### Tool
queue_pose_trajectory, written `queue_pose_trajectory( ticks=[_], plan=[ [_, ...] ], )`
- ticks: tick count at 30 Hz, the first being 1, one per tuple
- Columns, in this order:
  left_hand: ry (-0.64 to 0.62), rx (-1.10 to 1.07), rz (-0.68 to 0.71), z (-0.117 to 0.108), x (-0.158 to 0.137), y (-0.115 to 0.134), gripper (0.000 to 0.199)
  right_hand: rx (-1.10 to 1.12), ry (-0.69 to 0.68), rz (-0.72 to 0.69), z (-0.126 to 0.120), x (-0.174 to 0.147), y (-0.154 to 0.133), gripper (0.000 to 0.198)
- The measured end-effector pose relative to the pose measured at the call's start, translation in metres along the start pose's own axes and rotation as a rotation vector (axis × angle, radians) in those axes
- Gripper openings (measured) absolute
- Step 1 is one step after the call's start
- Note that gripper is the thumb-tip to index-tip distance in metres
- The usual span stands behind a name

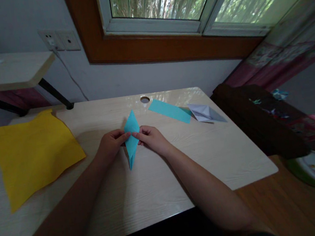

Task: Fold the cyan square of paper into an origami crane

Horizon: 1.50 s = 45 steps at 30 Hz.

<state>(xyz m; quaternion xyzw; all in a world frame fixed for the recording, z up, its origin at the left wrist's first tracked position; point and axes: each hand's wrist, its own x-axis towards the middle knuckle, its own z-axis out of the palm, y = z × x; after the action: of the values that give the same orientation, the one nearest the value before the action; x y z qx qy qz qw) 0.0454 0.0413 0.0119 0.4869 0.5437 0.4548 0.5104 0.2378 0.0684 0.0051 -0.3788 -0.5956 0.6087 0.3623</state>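
A turquoise sheet of paper folded into a long diamond (131,125) is held between my two hands over the desk. My left hand (112,142) pinches its left edge, thumb on top. On the right edge, my right hand (150,137) pinches it the same way, and the two thumbs almost meet at the middle. The diamond's upper point faces the wall. Its lower end narrows to a point that shows a split between folded layers. The fingers beneath the paper are mostly hidden.
A large yellow sheet (35,152) lies at the left of the pale desk (208,157). Toward the back right are a turquoise paper strip (170,110) and a folded whitish paper (202,111). A shelf (11,72) on black legs overhangs the back left. The desk has a round hole (145,100).
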Motion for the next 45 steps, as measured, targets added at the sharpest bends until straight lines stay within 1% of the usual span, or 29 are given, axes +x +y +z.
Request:
queue_pose_trajectory(
  ticks=[3, 6, 12, 15, 19, 23, 27, 30, 35, 39, 45],
  plan=[
    [-0.005, -0.009, 0.003, 0.0, 0.0, -0.001, 0.035, 0.005, -0.012, 0.035, 0.0, 0.0, -0.002, 0.043],
    [-0.012, -0.042, 0.009, 0.001, 0.001, -0.002, 0.035, 0.025, -0.001, 0.041, 0.001, 0.0, 0.0, 0.045],
    [-0.002, -0.03, 0.03, 0.001, 0.001, -0.003, 0.034, -0.045, 0.032, 0.005, 0.001, 0.0, 0.006, 0.046],
    [-0.005, -0.024, 0.02, 0.0, 0.002, -0.003, 0.035, -0.073, 0.045, -0.015, 0.0, 0.0, 0.008, 0.046],
    [-0.055, -0.038, -0.015, -0.002, 0.003, -0.003, 0.035, -0.068, 0.07, -0.026, 0.0, 0.001, 0.009, 0.045],
    [-0.107, -0.046, -0.019, -0.004, 0.005, -0.004, 0.033, -0.035, 0.087, -0.044, 0.001, 0.002, 0.007, 0.042],
    [-0.086, -0.067, -0.028, -0.003, 0.004, -0.003, 0.032, -0.019, 0.066, -0.052, 0.0, 0.001, 0.003, 0.04],
    [-0.065, -0.113, -0.045, -0.002, 0.003, -0.002, 0.032, -0.025, 0.045, -0.051, 0.0, 0.0, 0.002, 0.041],
    [-0.056, -0.162, -0.062, -0.001, 0.003, -0.001, 0.035, -0.004, 0.054, -0.088, -0.001, 0.001, 0.003, 0.041],
    [-0.044, -0.151, -0.04, -0.002, 0.003, -0.001, 0.038, -0.021, 0.075, -0.112, 0.0, 0.003, 0.005, 0.038],
    [-0.033, -0.12, 0.032, -0.003, 0.004, -0.004, 0.038, -0.002, 0.13, -0.107, 0.002, 0.005, 0.0, 0.038]
  ],
)
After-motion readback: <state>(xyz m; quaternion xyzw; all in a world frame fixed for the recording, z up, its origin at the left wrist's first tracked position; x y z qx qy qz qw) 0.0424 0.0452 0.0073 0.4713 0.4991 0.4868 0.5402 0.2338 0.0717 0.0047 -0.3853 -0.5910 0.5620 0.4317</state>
